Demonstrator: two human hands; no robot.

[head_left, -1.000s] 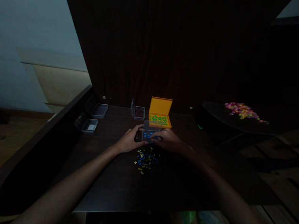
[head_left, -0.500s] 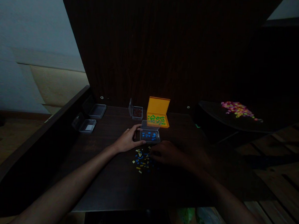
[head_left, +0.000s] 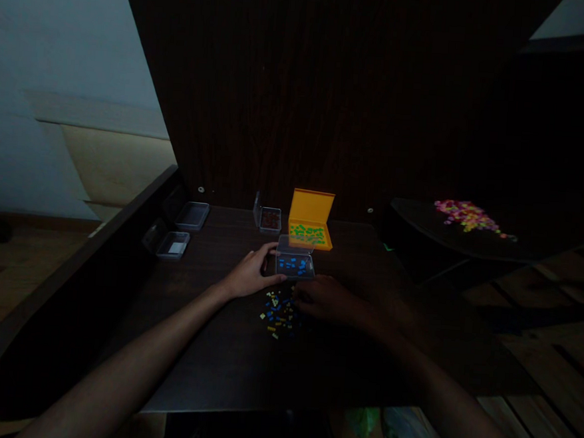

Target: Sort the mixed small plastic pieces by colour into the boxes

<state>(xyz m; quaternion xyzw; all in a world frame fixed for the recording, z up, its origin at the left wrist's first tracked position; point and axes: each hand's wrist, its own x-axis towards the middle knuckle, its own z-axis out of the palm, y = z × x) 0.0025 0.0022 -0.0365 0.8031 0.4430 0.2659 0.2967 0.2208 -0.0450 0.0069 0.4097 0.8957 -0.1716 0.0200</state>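
Note:
A small clear plastic box (head_left: 294, 276) with its lid raised holds several blue toy bricks (head_left: 293, 264). My left hand (head_left: 252, 273) grips it from the left, thumb along the near edge and fingers at the far left corner. Just in front of it lies a loose pile of small yellow, cream and blue bricks (head_left: 273, 319). My right hand (head_left: 320, 297) is at the right side of the pile, close to the box's near right corner. Its fingers are curled down and pressed together; shadow hides what is between them, if anything.
Behind the box stands an open orange case (head_left: 311, 210) with green pieces. A clear box (head_left: 270, 220) of dark reddish pieces is beside it. Two open clear boxes (head_left: 192, 216) sit at the left. Colourful beads (head_left: 467, 214) lie on a dark surface at right.
The whole view has shifted very slightly. Both hands, the box and the pile stay in nearly the same places.

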